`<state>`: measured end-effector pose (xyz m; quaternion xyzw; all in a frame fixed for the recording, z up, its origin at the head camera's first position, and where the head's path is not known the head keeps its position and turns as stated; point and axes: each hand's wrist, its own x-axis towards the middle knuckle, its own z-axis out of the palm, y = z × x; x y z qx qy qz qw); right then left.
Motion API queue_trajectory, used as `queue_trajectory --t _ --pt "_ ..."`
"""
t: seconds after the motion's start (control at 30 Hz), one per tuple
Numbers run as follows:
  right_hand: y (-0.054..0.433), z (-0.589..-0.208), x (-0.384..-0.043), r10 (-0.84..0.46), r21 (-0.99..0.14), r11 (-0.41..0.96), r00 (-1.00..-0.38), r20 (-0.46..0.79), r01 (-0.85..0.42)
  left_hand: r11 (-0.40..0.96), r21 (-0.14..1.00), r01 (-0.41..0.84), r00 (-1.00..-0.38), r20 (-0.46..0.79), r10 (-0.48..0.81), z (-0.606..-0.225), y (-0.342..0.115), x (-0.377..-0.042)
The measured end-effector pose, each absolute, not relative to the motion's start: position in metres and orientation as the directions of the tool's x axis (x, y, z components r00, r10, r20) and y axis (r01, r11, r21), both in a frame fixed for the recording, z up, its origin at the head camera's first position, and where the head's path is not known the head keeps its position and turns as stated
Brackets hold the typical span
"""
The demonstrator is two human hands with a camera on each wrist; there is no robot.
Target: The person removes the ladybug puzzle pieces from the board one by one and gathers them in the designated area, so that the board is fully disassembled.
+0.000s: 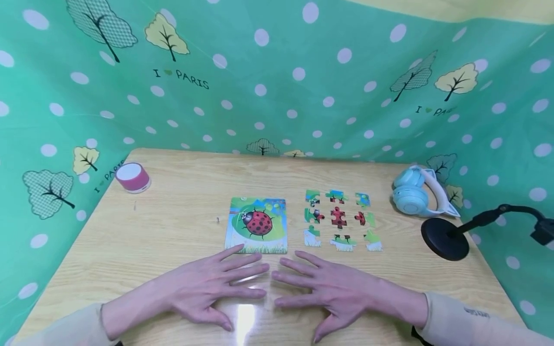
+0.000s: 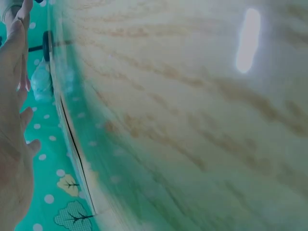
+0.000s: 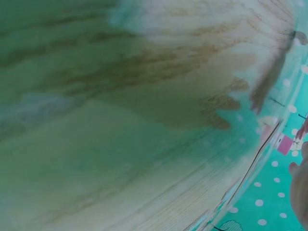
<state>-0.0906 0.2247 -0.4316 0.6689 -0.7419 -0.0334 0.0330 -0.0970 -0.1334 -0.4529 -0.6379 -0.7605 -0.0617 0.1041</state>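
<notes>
In the head view my left hand (image 1: 212,287) lies palm down with its fingers straight and spread. One of its fingertips reaches the lower edge of a square ladybug puzzle board (image 1: 280,230). My right hand (image 1: 322,290) mirrors it, palm down and spread, just below the board's right corner. Neither hand holds anything. Right of the board several loose jigsaw pieces are laid out in rows, among them a red spotted centre piece (image 1: 338,217) and a grassy bottom piece (image 1: 343,242). Both wrist views show mostly table surface, with part of the left hand (image 2: 12,130) and right hand (image 3: 299,185) at the edges.
A pink speaker-like cylinder (image 1: 133,178) stands at the table's back left. Light blue headphones (image 1: 411,192) lie at the back right. In front of them is a black round-based stand (image 1: 445,239) with a bent arm. A green dotted curtain (image 1: 277,72) encloses the wooden table (image 1: 182,192).
</notes>
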Motion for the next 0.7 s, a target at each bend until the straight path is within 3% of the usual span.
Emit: queue_trajectory --t 0.7 --pt "0.2269 -0.4347 -0.0898 -0.992 0.086 0.125 -0.124 0.010 -0.988 0.186 -0.039 0.982 -0.172 0.240 0.955 -0.4514 -0.1334 -0.0994"
